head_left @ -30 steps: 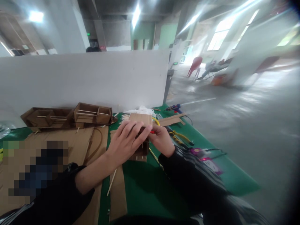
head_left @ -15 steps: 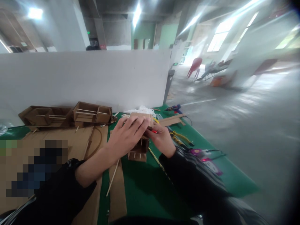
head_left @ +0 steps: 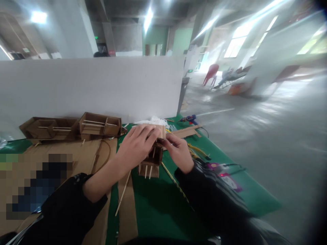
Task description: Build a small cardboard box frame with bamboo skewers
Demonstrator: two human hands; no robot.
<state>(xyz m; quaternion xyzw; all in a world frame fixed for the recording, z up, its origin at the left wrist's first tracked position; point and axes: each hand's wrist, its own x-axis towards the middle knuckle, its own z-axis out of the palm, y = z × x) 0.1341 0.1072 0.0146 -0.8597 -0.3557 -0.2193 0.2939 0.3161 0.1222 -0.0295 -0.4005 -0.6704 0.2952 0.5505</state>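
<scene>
A small brown cardboard box model (head_left: 155,157) stands over the green table in front of me, with thin wooden sticks (head_left: 148,172) poking out of its near side. My left hand (head_left: 136,142) lies over its top with the fingers curled round the cardboard. At the right edge of the model, my right hand (head_left: 180,151) has thumb and fingers drawn together in a pinch. Whatever lies between those fingertips is too small to make out. The far side of the model is partly hidden by my hands.
Two open cardboard boxes with sticks (head_left: 100,124) stand at the back left by a white partition (head_left: 89,85). Cardboard sheets (head_left: 76,149) cover the left side. Yellow-handled pliers (head_left: 200,150), a glue gun (head_left: 188,119) and a purple-pink item (head_left: 231,182) lie right.
The wooden sticks now reach further out of the model's near side. My left fingers have shifted slightly left, and the red bit by my right fingers no longer shows.
</scene>
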